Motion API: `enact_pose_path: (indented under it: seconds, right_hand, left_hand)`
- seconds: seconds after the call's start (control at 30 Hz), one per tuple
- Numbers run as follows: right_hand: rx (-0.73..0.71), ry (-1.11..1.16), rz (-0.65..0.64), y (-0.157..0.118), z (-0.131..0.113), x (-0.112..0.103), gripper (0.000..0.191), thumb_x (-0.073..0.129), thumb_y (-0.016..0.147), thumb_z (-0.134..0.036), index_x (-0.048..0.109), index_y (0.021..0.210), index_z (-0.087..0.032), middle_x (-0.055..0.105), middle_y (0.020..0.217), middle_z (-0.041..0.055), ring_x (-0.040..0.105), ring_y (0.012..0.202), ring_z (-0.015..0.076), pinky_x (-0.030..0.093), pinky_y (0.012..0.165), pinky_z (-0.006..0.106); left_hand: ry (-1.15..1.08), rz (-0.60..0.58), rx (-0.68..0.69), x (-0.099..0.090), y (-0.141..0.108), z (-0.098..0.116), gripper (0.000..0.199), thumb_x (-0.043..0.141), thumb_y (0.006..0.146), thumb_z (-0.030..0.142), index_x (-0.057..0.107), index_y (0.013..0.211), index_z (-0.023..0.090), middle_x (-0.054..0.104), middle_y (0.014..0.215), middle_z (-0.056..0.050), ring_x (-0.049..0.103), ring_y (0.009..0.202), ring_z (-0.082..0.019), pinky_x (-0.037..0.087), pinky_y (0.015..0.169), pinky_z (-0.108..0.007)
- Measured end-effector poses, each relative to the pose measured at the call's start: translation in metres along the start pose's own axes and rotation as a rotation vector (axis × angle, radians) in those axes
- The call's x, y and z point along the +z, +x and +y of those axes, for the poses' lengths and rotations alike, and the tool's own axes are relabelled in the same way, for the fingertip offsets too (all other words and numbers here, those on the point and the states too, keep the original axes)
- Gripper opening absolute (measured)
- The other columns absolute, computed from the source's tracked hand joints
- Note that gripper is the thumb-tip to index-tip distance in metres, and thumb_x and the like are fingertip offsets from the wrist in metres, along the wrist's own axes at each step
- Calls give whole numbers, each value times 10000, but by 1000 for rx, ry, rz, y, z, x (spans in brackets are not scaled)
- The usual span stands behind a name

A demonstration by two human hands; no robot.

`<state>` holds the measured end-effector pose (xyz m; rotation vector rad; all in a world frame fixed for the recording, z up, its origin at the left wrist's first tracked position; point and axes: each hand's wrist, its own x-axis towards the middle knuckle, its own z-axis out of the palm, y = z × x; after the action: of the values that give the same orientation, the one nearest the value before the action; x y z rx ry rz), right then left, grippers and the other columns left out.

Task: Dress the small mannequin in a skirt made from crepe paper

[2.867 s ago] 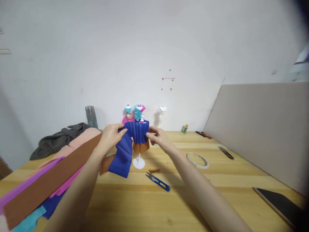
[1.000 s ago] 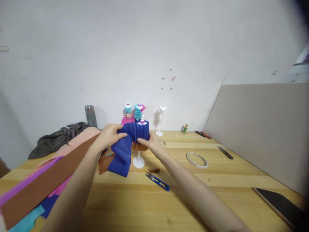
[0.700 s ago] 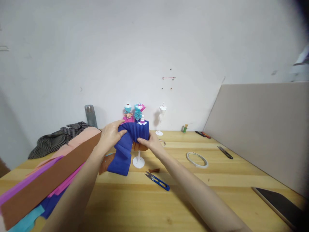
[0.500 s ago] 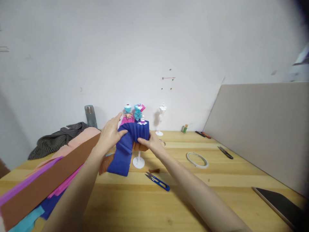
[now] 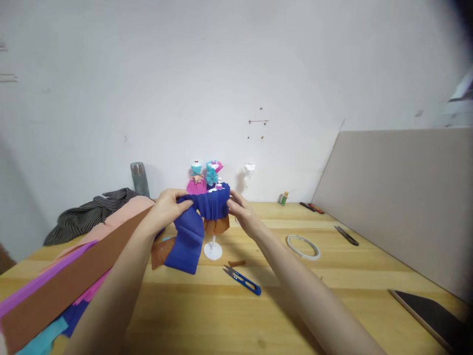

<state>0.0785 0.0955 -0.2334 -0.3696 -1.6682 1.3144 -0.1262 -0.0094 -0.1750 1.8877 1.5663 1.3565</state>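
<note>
Our left hand (image 5: 166,207) pinched, finger and thumb closed, a long deep-blue cloth-like strip (image 5: 185,241) that hung below those fingers and ran gathered towards our right hand (image 5: 244,213), above a white round-footed stand (image 5: 213,251). Our right fingers curled loosely at its edge; whether they gripped, we couldn't tell. We seemed to be arranging folds; next called for keeping them even.

the blue cloth (image 5: 212,206) hides much of the white stand (image 5: 213,251); behind the cloth, the pink-skirted figure (image 5: 197,185) has its lower part covered. right of the cloth, the right grip (image 5: 246,215) covers the foot of a white form (image 5: 250,168); whether it pinches the cloth is unclear. left of the cloth, a purple strip (image 5: 44,280) is cut off; far right, a dark slab (image 5: 424,310) fades into blur.
</note>
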Motion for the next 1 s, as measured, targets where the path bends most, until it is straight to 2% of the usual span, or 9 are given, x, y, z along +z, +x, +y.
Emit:
enact_pose_path:
  seconds: [0.17,0.3,0.4,0.53,0.67,0.8,0.9,1.0]
  right_hand:
    - [-8,11,116,3,-8,-10,530,744,656,-443,628,1111,-198,642,750,0,594,720,182,463,696,326]
    - [17,-32,149,3,-16,-12,261,770,603,-352,668,766,-175,604,592,-16,542,585,146,436,628,305]
    - [29,-26,132,2,-22,-12,200,746,605,-324,603,609,-184,606,559,-15,545,565,140,434,623,299]
    - [47,-5,98,-2,-30,-12,191,733,596,-296,580,604,-182,588,553,-28,524,559,123,411,605,275]
    - [101,-46,61,-6,-43,-13,172,701,583,-266,556,594,-174,536,548,-43,453,523,94,348,534,238]
    - [218,-45,-3,-11,-53,-13,181,670,564,-255,511,586,-173,442,493,-74,358,451,62,246,459,211]
    - [285,-24,-71,-13,-55,-12,249,725,550,-270,504,609,-172,450,499,-78,376,449,57,255,458,203]
    - [325,-8,-148,-13,-53,-14,304,798,546,-288,559,687,-163,503,524,-69,426,469,63,292,474,199]
  left_hand:
    - [-120,-43,-50,0,-3,4,213,649,705,329,662,759,123,647,705,-14,559,644,-151,452,587,-241]
    - [-208,-84,-108,-1,-4,1,268,681,700,351,670,826,115,672,750,-30,582,655,-157,475,609,-260]
    - [-243,-129,-149,-4,-5,4,288,704,691,361,671,843,119,692,748,-37,612,662,-175,496,628,-280]
    - [-161,-234,-192,-13,-9,20,216,708,694,330,687,800,144,708,711,-19,648,682,-201,511,649,-283]
    - [-1,-309,-151,-20,-13,30,128,709,680,248,708,776,163,741,812,-13,670,801,-218,507,699,-259]
    - [66,-480,-88,-23,-10,24,186,704,690,230,720,869,182,740,868,4,664,882,-205,489,746,-230]
    - [104,-621,-39,-23,-7,14,272,705,712,288,715,966,194,730,951,4,654,880,-183,473,747,-210]
    - [138,-695,-33,-22,-3,7,252,684,728,336,712,921,177,720,925,-5,644,831,-172,469,714,-204]
